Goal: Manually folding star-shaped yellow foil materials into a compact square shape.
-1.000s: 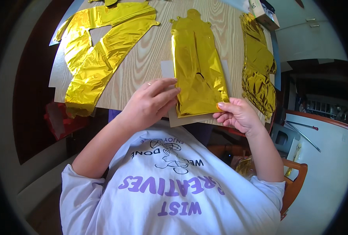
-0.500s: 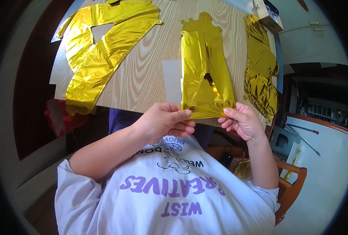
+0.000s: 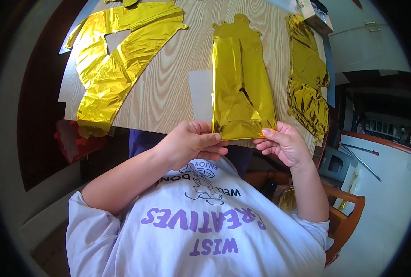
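Observation:
A flat, deflated gold foil balloon (image 3: 242,78) lies lengthwise on the wooden table, its near end folded and reaching the table's front edge. My left hand (image 3: 192,144) pinches the near left corner between thumb and fingers. At the near right corner my right hand (image 3: 285,142) grips the foil the same way, thumb on top. A narrow dark slit shows in the middle of this balloon. Small tabs stick out at its far end. Beneath its left side, a pale sheet (image 3: 200,92) is partly hidden.
Another flat gold foil balloon (image 3: 117,60) with an opening lies at the table's left. A folded, crinkled one (image 3: 309,78) lies along the right edge, below a small box (image 3: 315,17). A wooden chair (image 3: 346,221) stands right of me; something red (image 3: 76,141) is under the table's left.
The foil between my hands lies flatter, and its central opening has narrowed to a slit. Both hands keep their hold on the corners, with only slight movement.

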The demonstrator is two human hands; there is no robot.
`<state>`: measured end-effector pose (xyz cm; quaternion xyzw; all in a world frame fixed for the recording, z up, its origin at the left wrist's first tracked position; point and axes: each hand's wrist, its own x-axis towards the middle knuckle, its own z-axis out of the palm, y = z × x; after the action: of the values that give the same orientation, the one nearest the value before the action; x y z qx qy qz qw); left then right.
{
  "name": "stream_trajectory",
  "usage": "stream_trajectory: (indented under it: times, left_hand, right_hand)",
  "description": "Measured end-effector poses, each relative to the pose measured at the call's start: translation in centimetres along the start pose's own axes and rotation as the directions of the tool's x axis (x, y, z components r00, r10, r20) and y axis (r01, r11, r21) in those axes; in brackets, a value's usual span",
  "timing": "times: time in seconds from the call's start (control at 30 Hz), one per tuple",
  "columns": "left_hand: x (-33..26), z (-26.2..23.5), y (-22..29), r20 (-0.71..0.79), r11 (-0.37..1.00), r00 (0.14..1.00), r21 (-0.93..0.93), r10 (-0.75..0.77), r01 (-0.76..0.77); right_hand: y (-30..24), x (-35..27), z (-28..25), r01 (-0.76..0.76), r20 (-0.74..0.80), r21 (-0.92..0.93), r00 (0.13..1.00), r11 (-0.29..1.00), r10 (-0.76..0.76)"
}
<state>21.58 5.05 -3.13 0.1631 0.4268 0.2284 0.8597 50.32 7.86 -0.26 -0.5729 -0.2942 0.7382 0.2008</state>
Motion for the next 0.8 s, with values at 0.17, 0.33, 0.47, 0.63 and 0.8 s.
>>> stream_trajectory:
  times: [0.17,0.33,0.47,0.63,0.8]
  left_hand:
    - [0.1,0.0,-0.2,0.002,0.999,0.999,0.009,0.033,-0.033]
    - [0.0,0.2,0.0,0.006,1.0,1.0,-0.009,0.025,-0.025]
    - [-0.9,0.5,0.1,-0.046,0.989,0.989,0.032,0.144,-0.142]
    - [-1.3,0.1,-1.2,-0.116,0.924,0.922,0.145,0.37,-0.353]
    - [-1.2,0.1,-0.5,-0.079,0.961,0.961,0.098,0.265,-0.257]
  right_hand:
    - [0.2,0.1,0.0,0.026,-0.032,-0.032,0.999,0.999,-0.027]
    - [0.2,0.1,-0.1,0.031,-0.037,-0.035,0.999,0.999,-0.032]
    - [0.8,0.5,-0.6,0.019,-0.009,-0.012,1.0,1.0,-0.019]
    - [1.2,0.8,-0.7,0.018,0.047,0.064,0.999,0.998,-0.021]
    - [1.4,1.0,-0.8,0.037,0.061,0.07,0.997,0.997,-0.042]
